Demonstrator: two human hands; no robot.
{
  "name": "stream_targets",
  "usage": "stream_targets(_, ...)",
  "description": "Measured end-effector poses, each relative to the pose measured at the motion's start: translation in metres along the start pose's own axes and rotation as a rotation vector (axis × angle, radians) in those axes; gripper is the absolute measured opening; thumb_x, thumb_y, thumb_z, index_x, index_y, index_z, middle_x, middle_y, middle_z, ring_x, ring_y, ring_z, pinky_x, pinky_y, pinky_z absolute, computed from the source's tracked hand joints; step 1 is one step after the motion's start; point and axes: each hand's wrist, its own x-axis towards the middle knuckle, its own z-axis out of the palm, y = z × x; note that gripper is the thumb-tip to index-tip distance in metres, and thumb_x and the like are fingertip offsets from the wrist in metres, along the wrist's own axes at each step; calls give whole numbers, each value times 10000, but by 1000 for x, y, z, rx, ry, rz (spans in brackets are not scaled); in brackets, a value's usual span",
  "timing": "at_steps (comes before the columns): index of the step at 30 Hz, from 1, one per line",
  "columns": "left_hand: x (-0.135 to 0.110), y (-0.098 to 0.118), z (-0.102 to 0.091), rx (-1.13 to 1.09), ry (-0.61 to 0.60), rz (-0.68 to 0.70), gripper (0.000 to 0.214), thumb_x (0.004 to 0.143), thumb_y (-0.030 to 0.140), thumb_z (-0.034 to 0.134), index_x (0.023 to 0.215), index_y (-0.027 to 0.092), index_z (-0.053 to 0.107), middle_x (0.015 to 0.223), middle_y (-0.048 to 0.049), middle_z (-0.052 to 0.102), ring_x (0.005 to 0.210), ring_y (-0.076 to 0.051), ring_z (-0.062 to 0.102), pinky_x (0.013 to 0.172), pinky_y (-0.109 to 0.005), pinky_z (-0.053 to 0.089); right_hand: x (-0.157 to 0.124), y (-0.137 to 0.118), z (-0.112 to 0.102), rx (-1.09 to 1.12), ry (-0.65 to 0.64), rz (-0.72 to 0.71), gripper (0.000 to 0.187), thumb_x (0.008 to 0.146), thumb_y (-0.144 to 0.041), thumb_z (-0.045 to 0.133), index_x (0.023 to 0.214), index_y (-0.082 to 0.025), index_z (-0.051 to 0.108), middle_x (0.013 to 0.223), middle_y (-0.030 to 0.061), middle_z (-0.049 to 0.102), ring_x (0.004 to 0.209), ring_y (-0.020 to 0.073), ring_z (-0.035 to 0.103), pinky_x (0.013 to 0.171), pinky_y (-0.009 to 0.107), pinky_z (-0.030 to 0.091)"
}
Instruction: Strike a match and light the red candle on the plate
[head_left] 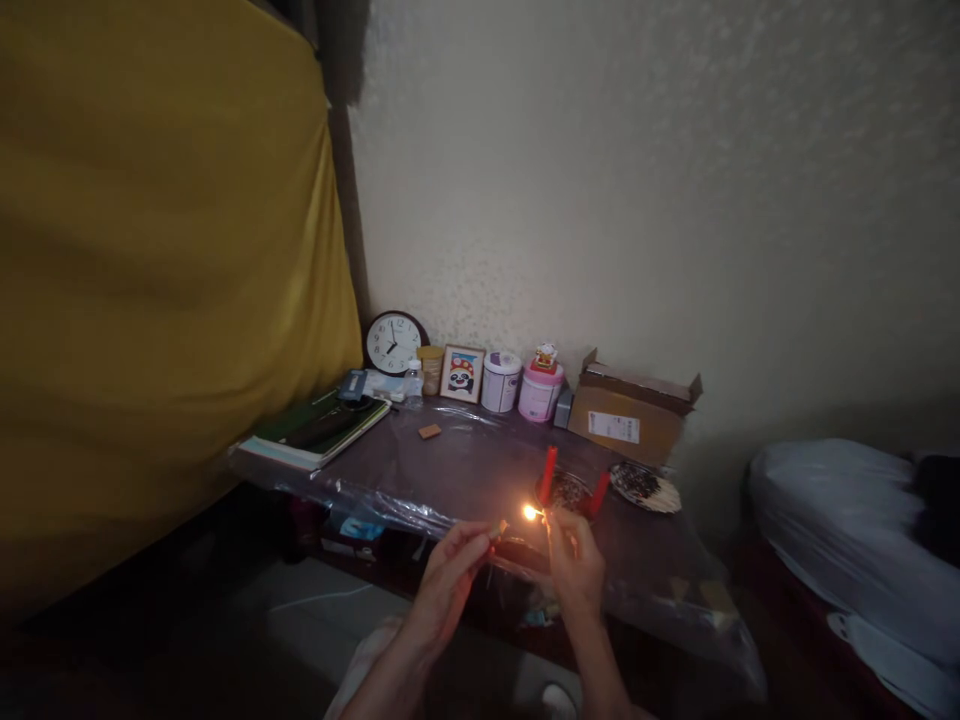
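My right hand (576, 565) pinches a burning match (534, 513), its bright flame pointing left. Close behind the flame stands a red candle (550, 474), upright and slightly tilted. A second red candle (600, 493) leans to the right, just beyond my right hand. Both rise by a dark round patterned plate (571, 490), partly hidden by the fingers. My left hand (456, 572) is closed in a pinch at the table's front edge, level with the flame. A small object lit by the glow shows at its fingertips, too small to name.
On the plastic-covered table (420, 480) lie a small brown box (430, 432) and a round mat (646, 487). Along the wall stand a clock (394, 343), a panda picture (462, 374), two canisters and a cardboard box (630, 410). Books (319, 430) lie left, beside a yellow curtain (165, 280).
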Motion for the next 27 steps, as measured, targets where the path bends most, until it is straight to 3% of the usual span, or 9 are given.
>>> stream_targets(6, 1, -3, -11, -19, 16, 3, 172, 676, 240, 701, 829, 163, 676, 886, -50, 684, 903, -174, 600, 860, -291, 414, 3, -10, -5, 68, 28, 112, 189, 770, -368, 578, 821, -197, 641, 834, 37, 665, 789, 187, 602, 720, 289, 463)
stream_targets(21, -2, -4, -34, 32, 51, -2, 164, 738, 240, 647, 879, 159, 658, 1009, -73, 667, 943, -172, 583, 893, -307, 391, 16, -7, -8, 123, 122, 173, 232, 712, -417, 581, 707, -193, 640, 750, 26, 661, 731, 193, 591, 673, 286, 457)
stream_targets(27, 2, -10, -40, 45, 60, -21, 174, 732, 256, 651, 876, 157, 658, 1022, -86, 667, 930, -170, 586, 878, -302, 396, 20, -10, -8, 179, 116, 242, 225, 715, -406, 594, 753, -190, 638, 706, 15, 652, 702, 183, 594, 665, 282, 461)
